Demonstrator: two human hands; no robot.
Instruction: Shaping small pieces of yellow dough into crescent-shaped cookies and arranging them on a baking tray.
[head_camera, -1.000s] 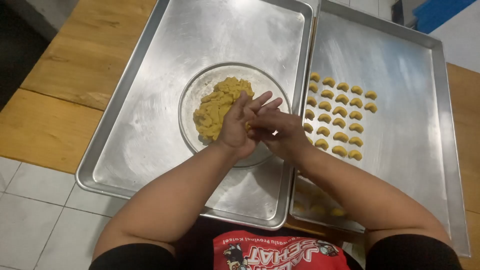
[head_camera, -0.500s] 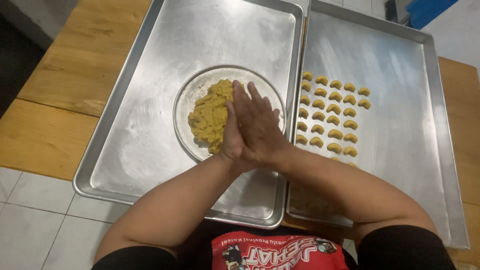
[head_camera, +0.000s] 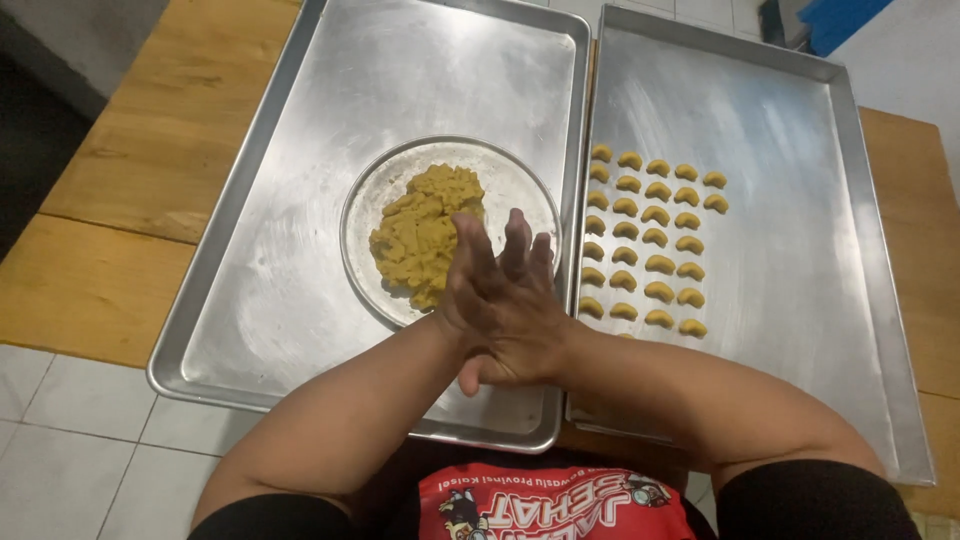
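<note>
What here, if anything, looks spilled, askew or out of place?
Nothing stands out. The dough sits inside its plate, and the shaped pieces lie in neat rows on the right tray. Both hands are pressed together.

Dough bowl (head_camera: 520, 190) left of crescents (head_camera: 650, 240)

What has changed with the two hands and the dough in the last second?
A second ago the fingertips were pinching together over the glass dish. Now the right hand lies flat on the left hand, palms pressed together and fingers pointing away from the person. Whether dough is between the palms cannot be seen. The dough pile, both metal trays and the rows of shaped pieces stayed as they were.
</note>
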